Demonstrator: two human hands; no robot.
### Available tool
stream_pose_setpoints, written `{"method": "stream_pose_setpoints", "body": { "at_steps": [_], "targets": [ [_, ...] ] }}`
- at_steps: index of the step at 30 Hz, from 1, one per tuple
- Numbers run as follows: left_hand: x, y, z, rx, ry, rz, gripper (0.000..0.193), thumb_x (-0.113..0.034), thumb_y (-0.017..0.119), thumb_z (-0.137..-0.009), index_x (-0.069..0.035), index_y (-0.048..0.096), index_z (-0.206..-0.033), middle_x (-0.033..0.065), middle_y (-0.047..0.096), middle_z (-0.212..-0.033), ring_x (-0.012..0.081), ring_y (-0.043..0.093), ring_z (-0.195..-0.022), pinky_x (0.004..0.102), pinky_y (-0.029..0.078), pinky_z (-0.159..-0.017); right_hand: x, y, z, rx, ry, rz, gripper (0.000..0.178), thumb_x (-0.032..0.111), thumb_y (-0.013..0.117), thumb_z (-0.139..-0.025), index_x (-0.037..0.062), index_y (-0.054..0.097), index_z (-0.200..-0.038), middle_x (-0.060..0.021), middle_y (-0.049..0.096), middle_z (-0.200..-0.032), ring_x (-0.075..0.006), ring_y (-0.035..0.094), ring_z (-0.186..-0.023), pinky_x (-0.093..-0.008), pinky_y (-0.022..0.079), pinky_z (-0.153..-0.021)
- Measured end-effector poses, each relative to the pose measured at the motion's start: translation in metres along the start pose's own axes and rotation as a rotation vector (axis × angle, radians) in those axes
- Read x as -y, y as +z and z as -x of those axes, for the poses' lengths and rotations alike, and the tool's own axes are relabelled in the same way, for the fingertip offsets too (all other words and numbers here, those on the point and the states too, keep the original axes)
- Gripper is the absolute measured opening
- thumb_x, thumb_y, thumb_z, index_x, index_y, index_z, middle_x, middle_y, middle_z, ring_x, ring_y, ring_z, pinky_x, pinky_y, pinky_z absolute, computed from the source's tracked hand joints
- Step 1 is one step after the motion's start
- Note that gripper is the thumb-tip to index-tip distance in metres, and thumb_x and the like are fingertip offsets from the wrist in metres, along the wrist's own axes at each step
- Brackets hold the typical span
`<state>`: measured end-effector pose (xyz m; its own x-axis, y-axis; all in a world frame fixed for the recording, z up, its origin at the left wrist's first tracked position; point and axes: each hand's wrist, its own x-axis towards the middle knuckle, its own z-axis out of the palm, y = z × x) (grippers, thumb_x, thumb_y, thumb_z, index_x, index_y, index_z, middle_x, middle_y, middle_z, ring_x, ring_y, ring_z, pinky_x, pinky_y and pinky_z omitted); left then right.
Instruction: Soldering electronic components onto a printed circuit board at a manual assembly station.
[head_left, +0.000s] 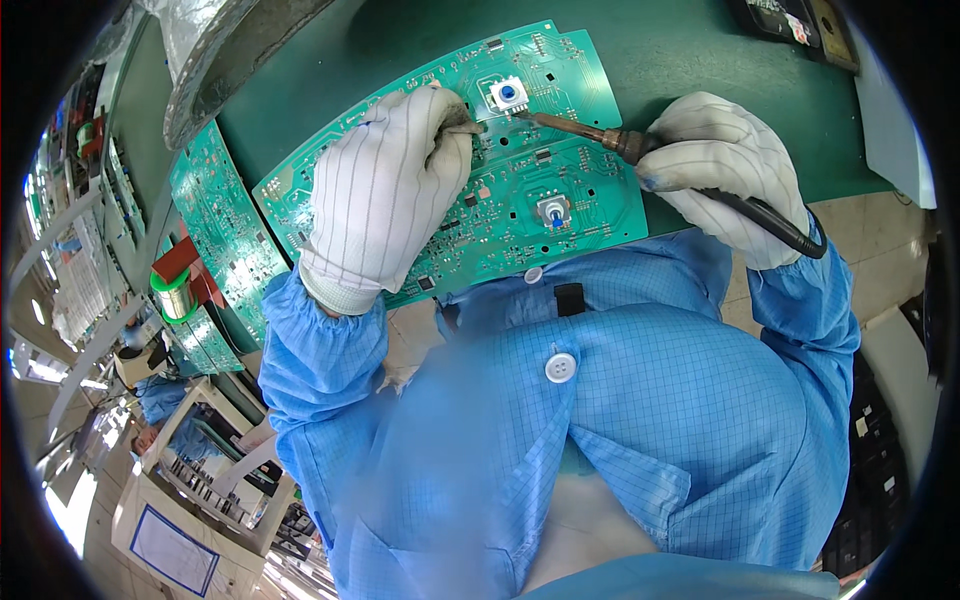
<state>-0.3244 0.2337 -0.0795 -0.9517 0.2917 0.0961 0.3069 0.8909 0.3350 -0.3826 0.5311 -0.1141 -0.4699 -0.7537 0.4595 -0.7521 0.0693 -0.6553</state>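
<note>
A large green circuit board [590, 180] lies on the bench in front of me. My right hand [725, 165], in a striped white glove, is closed around a soldering iron [625, 143]. The iron's tip meets the lower edge of a white rotary switch with a blue centre [508, 94], by its pins. A second blue-centred rotary switch [555, 212] sits nearer to me. My left hand [390, 180], gloved alike, rests over the board's left part. Its fingertips pinch together just left of the far switch, but what they hold is too small to make out.
More circuit boards [222, 220] lie at the left, beside a spool of solder wire [175, 298]. A curved, clear-edged object [200, 85] stands at the upper left. A dark device [800, 25] sits at the far right of the green bench mat [690, 50].
</note>
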Motion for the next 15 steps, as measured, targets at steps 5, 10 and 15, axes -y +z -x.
{"method": "stream_pose_setpoints", "body": {
  "at_steps": [5,10,15],
  "targets": [
    [0.0009,0.0005,0.0011,0.009,-0.02,-0.012,0.009,-0.018,0.065,-0.09,-0.012,0.061,-0.095,0.0105,0.066,-0.081,0.0309,0.067,-0.07,0.0408,0.054,-0.061,0.0009,-0.0004,-0.003,0.031,0.003,-0.037,0.025,0.011,0.075,-0.081,0.0091,0.072,-0.106,-0.0046,0.073,-0.102,-0.0261,0.067,-0.091,-0.0385,0.054,-0.082],
    [0.0015,-0.0001,0.0003,0.005,-0.014,-0.012,0.009,-0.019,0.066,-0.09,-0.013,0.061,-0.095,0.0109,0.066,-0.081,0.0309,0.067,-0.069,0.0408,0.054,-0.061,0.0005,0.0007,-0.0069,0.041,-0.026,0.001,0.02,0.013,0.075,-0.081,0.0097,0.067,-0.1,-0.0057,0.069,-0.091,-0.0294,0.066,-0.086,-0.0402,0.054,-0.075],
    [0.0039,0.001,0.0002,-0.024,0.003,0.0,0.011,-0.02,0.066,-0.09,-0.012,0.061,-0.095,0.0112,0.066,-0.079,0.0306,0.067,-0.068,0.0404,0.054,-0.06,-0.002,-0.0009,-0.0063,0.039,-0.034,-0.028,0.026,0.01,0.074,-0.08,0.0079,0.072,-0.106,-0.0049,0.073,-0.102,-0.0269,0.067,-0.091,-0.0392,0.054,-0.082]
  ]
}}
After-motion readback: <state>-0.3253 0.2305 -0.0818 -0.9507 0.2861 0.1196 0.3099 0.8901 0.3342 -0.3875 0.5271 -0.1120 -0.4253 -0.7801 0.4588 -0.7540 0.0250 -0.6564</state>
